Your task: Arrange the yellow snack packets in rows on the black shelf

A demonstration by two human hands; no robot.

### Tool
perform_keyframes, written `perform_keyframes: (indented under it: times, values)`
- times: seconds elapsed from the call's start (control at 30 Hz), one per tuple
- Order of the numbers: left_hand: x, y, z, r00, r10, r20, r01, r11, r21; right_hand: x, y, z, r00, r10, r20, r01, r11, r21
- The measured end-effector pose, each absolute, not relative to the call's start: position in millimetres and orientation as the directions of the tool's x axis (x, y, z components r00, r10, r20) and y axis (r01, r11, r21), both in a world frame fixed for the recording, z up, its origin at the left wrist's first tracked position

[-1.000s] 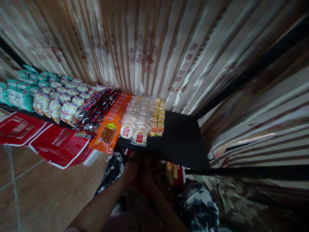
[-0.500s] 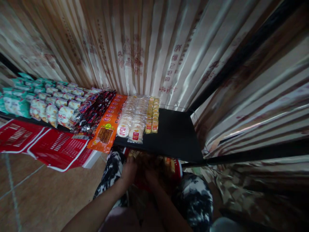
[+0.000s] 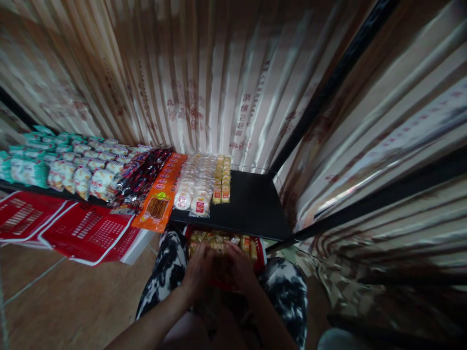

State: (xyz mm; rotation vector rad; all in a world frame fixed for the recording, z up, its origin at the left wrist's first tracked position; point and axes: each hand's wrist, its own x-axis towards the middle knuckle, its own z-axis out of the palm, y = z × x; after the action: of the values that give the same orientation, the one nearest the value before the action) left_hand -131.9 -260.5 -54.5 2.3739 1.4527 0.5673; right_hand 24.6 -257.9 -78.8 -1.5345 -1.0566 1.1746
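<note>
Curtained corner, black shelf (image 3: 255,209) part-stocked with snack rows. Both hands nearer body than a second ago. Left hand (image 3: 199,272), right hand (image 3: 241,270) together over red box (image 3: 260,253) of yellow packets (image 3: 219,239), below shelf edge. Finger state: cannot tell.

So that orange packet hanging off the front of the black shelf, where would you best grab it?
I'd take the orange packet by its near end, coming from the front and slightly below. That end juts past the edge of the black shelf with nothing under it, so fingers can pinch it top and bottom. Its long sides are crowded by the dark packets and the round white packets, so side access looks poor.
</note>
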Motion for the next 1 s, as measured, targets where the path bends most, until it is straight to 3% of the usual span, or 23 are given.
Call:
perform_keyframes:
  times: [0.1, 0.23, 0.33, 0.63, 0.87, 1.0]
  values:
    - [-130, -261, -55, 0.391, 0.874, 0.289, 0.747, -0.485, 0.455, 38, -258, -58, 0.181, 0.956, -0.231, -0.010, -0.233, -0.972]
    - [-123, -257, -59, 0.347, 0.839, 0.419, 0.721, -0.524, 0.453, 46, -254, -39, 0.230, 0.898, -0.375, -0.208, -0.331, -0.921]
    - [-113, -252, -60, 0.324, 0.838, 0.439, 0.661, -0.533, 0.528, 48, -249, -30, 0.227, 0.887, -0.402, -0.258, -0.343, -0.903]
    - [-85, -237, -38, 0.113, 0.986, 0.120, 0.472, -0.160, 0.867, 62, -235, -21, 0.127, 0.893, -0.432, -0.476, -0.327, -0.816]
    - [-64, -227, -33, 0.076, 0.991, -0.112, 0.110, 0.104, 0.989, 68, -235, -22, 0.139, 0.930, -0.341, -0.270, -0.296, -0.916]
    - [-54, -225, -38, 0.069, 0.986, -0.150, 0.060, 0.146, 0.988, 75, -234, -23, 0.171, 0.924, -0.343, -0.230, -0.300, -0.926]
